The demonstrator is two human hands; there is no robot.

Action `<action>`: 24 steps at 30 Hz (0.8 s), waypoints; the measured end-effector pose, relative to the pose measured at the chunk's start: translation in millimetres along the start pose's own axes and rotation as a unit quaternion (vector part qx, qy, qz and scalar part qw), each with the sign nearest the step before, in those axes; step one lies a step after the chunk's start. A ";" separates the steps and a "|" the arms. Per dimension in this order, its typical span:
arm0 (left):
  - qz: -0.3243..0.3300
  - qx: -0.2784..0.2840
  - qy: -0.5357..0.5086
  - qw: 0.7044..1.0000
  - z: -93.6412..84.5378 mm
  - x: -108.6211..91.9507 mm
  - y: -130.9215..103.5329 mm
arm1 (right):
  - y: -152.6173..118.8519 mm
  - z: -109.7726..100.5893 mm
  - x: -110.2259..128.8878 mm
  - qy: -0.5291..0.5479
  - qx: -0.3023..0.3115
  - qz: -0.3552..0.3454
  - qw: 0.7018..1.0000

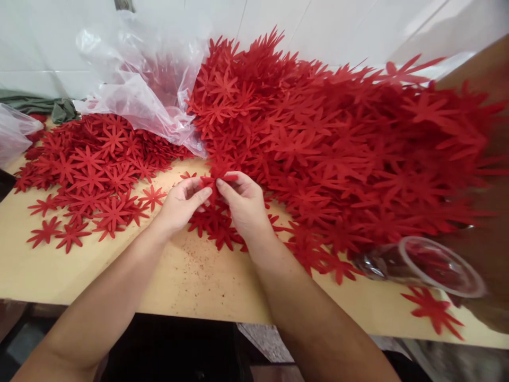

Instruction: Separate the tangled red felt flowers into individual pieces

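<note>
Between both hands, just above the table, is a red flower-shaped cutout with narrow petals. My left hand pinches its left side between thumb and fingers. On the other side, my right hand grips it with thumb and forefinger, and a petal sticks out past the thumb. Whether it is one layer or more, I cannot tell. Below the hands lie loose red cutouts of the same kind. A tall heap of red cutouts rises behind and to the right of my right hand.
A lower pile of red cutouts spreads at the left. Crumpled clear plastic stands against the white wall. On the right, a clear plastic container lies on its side near a brown panel. Red crumbs dot the table.
</note>
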State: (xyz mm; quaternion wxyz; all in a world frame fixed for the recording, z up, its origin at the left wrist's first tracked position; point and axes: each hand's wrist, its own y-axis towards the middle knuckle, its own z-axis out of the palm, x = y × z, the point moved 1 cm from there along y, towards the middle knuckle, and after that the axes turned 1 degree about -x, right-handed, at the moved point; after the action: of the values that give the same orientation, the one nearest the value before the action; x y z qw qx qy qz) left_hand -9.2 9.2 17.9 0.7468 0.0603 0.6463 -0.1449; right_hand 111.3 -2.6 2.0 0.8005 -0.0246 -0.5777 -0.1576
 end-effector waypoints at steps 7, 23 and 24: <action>0.039 -0.046 0.026 0.998 -0.4 4.7 3.3 | -1.2 1.2 -0.3 0.006 0.004 -0.006 1.000; -0.060 -0.015 -0.138 0.988 -0.4 0.8 -4.6 | -1.5 -5.2 8.7 -0.148 -0.018 -0.065 0.987; -0.064 0.007 -0.145 0.987 2.9 1.9 -6.3 | -3.5 -3.0 8.6 -0.174 0.000 -0.075 0.982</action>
State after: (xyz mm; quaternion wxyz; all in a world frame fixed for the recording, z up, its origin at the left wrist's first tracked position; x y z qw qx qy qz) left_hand -8.1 2.1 17.1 0.8215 0.0028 0.5326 -0.2039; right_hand 115.5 -8.5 8.5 0.6735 -0.0078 -0.7086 -0.2103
